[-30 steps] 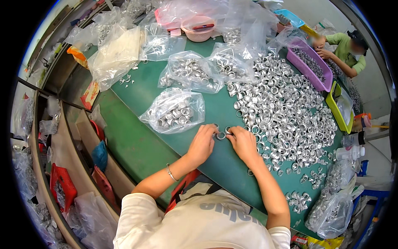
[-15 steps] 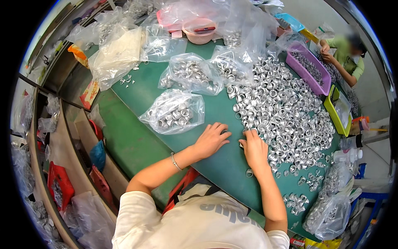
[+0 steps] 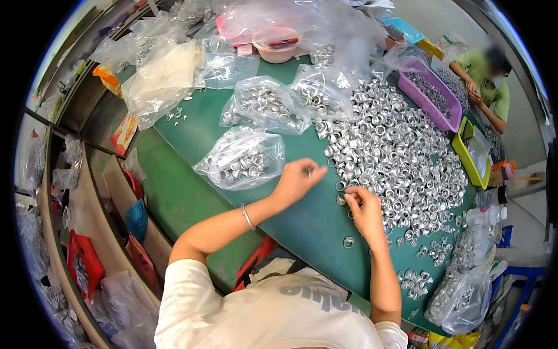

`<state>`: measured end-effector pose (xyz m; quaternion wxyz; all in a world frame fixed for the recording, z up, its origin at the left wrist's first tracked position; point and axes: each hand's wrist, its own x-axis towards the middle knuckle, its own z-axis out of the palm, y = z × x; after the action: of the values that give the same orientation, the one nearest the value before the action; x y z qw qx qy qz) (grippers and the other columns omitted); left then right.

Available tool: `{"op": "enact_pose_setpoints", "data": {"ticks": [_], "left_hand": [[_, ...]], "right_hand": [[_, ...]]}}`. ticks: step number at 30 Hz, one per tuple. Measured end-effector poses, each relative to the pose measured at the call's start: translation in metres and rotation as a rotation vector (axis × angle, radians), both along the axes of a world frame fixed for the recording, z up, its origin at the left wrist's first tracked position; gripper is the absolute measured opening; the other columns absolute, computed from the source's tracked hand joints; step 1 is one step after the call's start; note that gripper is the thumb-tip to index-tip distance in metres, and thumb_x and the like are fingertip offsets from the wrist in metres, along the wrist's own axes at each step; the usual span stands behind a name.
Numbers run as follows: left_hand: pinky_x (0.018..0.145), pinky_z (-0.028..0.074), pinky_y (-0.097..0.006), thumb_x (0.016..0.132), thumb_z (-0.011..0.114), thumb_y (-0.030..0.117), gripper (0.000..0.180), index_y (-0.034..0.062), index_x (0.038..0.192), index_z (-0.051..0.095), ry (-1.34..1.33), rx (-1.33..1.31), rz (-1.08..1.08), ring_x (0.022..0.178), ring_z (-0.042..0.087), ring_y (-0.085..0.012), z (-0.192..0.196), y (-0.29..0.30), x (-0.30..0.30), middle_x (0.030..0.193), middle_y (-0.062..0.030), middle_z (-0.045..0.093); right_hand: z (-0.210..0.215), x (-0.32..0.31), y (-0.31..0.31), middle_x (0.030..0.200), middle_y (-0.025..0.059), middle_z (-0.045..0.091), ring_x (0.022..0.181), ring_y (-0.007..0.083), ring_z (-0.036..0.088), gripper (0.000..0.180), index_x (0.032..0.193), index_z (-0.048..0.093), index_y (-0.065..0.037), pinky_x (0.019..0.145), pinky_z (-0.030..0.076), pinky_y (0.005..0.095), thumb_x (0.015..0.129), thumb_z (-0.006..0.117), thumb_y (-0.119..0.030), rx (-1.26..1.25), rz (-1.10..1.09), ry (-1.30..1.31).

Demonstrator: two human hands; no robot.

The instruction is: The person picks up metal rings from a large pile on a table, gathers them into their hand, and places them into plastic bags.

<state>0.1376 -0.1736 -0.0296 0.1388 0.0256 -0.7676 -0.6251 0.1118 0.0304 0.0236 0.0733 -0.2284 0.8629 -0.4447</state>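
Note:
A large heap of silver metal rings [image 3: 401,157] is spread over the green tabletop. At its near left edge, my right hand [image 3: 366,214] has thumb and fingers curled together, the tips right beside a loose ring [image 3: 341,199]. Whether it grips one is hidden. My left hand [image 3: 297,181], with a bangle at the wrist, is raised left of the heap, its fingers closed and slightly blurred; a small dark thing between them cannot be made out. Close to it lies a clear plastic bag of rings [image 3: 244,158]. Another single ring [image 3: 348,242] lies near my right wrist.
Two more bags of rings [image 3: 264,104] lie farther back, near a pink bowl [image 3: 278,53]. At right stand a purple basket [image 3: 430,96] and a green tray [image 3: 469,154]; a co-worker in a green top [image 3: 491,87] sits beyond. Filled bags [image 3: 465,302] stand at the near right.
My left hand has lifted and its spread fingers have closed. My right hand has shifted slightly right and nearer, its fingers curling; several loose rings now show beside it.

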Motion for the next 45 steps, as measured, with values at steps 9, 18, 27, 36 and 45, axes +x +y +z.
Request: {"op": "enact_pose_setpoints", "data": {"ticks": [9,18,27,36,45], "left_hand": [[0.058,0.047,-0.038,0.088,0.039,0.016,0.018,0.0032,0.093,0.051,-0.067,1.507,0.732,0.065,0.052,-0.0216,0.047,0.007,-0.19,0.085,-0.01,0.054],[0.1,0.031,-0.06,0.084,0.041,0.006,0.029,-0.0008,0.11,0.05,0.022,1.188,0.57,0.106,0.051,-0.0275,0.085,-0.002,-0.185,0.115,-0.0142,0.053],[0.083,0.042,-0.035,0.075,0.067,0.002,0.033,0.0021,0.107,0.055,0.041,-0.488,-0.136,0.096,0.054,-0.025,0.023,0.049,0.005,0.104,-0.009,0.055],[0.078,0.043,-0.036,0.072,0.067,0.0,0.036,0.0047,0.106,0.055,0.029,-0.532,-0.138,0.083,0.054,-0.0256,-0.001,0.052,0.0,0.097,-0.0083,0.054],[0.082,0.045,-0.035,0.072,0.06,-0.009,0.037,0.0042,0.107,0.057,-0.049,-0.413,-0.463,0.093,0.054,-0.0274,0.015,0.031,0.047,0.105,-0.0112,0.053]], "right_hand": [[-0.005,0.005,0.022,0.074,0.009,0.059,0.063,0.0253,0.058,0.015,0.09,0.062,-0.003,0.059,0.046,0.0355,0.077,0.067,-0.008,0.209,-0.097,0.018],[-0.021,0.018,0.009,0.087,0.0092,0.054,0.072,0.0284,0.057,0.023,0.093,0.06,-0.003,0.061,0.047,0.0375,0.074,0.07,-0.008,0.302,-0.003,0.353],[-0.019,0.039,0.024,0.086,0.0078,0.052,0.083,0.0262,0.051,0.014,0.08,0.061,-0.003,0.074,0.039,0.0364,0.071,0.07,-0.009,0.171,0.092,0.316],[-0.011,0.054,0.049,0.096,0.0062,0.055,0.093,0.0254,0.049,0.018,0.088,0.061,-0.005,0.081,0.035,0.0376,0.072,0.069,-0.009,0.161,-0.048,0.292],[-0.015,0.089,0.051,0.088,0.0091,0.049,0.081,0.0259,0.047,0.021,0.088,0.057,-0.004,0.071,0.035,0.0375,0.074,0.069,-0.014,0.497,-0.116,0.289]]}}
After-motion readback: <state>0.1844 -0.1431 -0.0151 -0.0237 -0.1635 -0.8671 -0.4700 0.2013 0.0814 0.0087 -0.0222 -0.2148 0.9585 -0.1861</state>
